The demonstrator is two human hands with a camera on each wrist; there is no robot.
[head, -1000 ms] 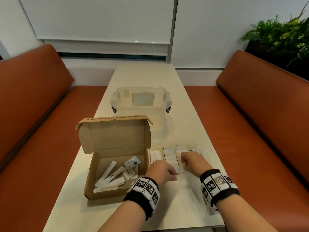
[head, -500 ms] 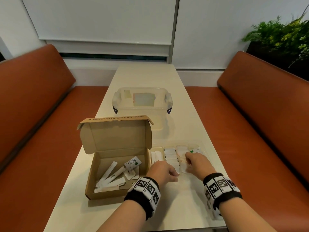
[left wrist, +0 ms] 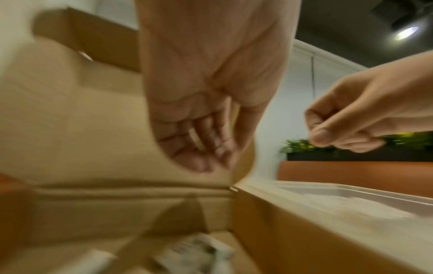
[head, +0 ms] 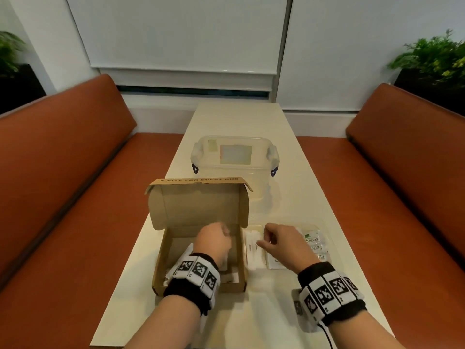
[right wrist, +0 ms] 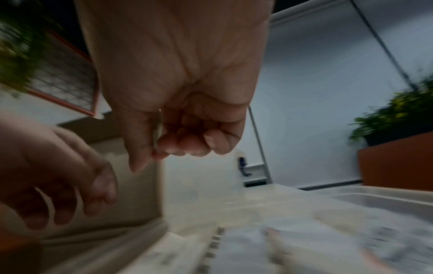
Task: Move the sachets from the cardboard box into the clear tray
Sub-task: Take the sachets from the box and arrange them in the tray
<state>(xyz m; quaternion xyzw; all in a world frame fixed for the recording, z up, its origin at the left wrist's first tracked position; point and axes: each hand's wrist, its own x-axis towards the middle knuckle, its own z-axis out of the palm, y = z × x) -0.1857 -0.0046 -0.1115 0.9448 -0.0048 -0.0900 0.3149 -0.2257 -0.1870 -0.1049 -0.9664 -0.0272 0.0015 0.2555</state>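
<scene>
The open cardboard box [head: 159, 263] lies at the near left of the table, lid raised. My left hand [head: 222, 231] hovers inside it, fingers loosely curled and holding nothing [left wrist: 206, 148]. It and its wristband hide most of the white sachets [head: 231, 277] on the box floor. Right beside the box lies the clear tray [head: 317, 226], holding long white stick sachets [head: 254, 250] and Stevia sachets [head: 312, 240]. My right hand [head: 266, 239] floats just above the tray's left part, its fingers curled tight against the thumb [right wrist: 168, 148]. I see nothing in it.
A clear lidded storage tub [head: 235, 159] stands behind the box in the middle of the long pale table [head: 314, 197]. Orange benches [head: 75, 197] run along both sides. Plants [head: 432, 59] stand in the far corners.
My left hand has moved left from the tray to above the box floor. The right hand has stayed over the tray, shifting a little left. The head view has tilted up.
</scene>
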